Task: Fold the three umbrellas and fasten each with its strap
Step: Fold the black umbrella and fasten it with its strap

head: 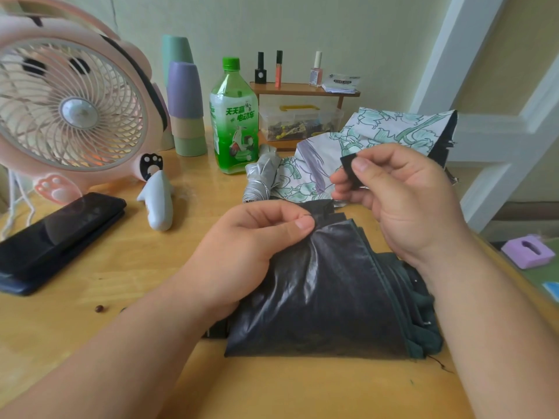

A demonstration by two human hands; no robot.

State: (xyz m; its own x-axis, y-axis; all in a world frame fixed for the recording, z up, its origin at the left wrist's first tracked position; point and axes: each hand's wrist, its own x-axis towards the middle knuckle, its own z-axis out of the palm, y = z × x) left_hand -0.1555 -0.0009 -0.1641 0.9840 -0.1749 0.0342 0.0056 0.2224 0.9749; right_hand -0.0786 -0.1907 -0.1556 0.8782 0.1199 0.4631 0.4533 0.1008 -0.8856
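Head view. Landmark: green plastic drink bottle with a green cap (234,116), standing toward the back of the pale wooden table (121,267).

- Black glossy-fabric umbrella with dark green edging (317,297): lies flat on the table in front of the bottle and to its right, nearest the person. The pleats are gathered loosely and not rolled.
- Left hand (257,246): in front of the bottle. Thumb and forefinger pinch the upper edge of the black canopy, and the heel of the hand rests on the fabric.
- Right hand (405,201): raised to the right of the bottle. Thumb and forefinger pinch a short black strap tab (349,170); the other fingers are curled. The strap's root is hidden, and it probably belongs to the black umbrella.
- White umbrella with green and purple flower print (381,128): right of the bottle, behind the right hand. Its canopy is loose and the black lining shows at the far edge.
- Silver-grey bunched umbrella (261,173): just in front-right of the bottle. Cannot tell whether its strap is closed.
- Round pink desk fan (72,110): well left of the bottle.

Judgement: the step in hand is fastening the black umbrella. The strap is found but the canopy is not yet wound. At most 1 of 3 looks done.

Next move calls for:
1. Turning the pleats tightly around the shaft in 1 direction.
2. The left hand clamping the bundle.
3. The right hand drawing the strap around to its mating patch, which is not visible here.
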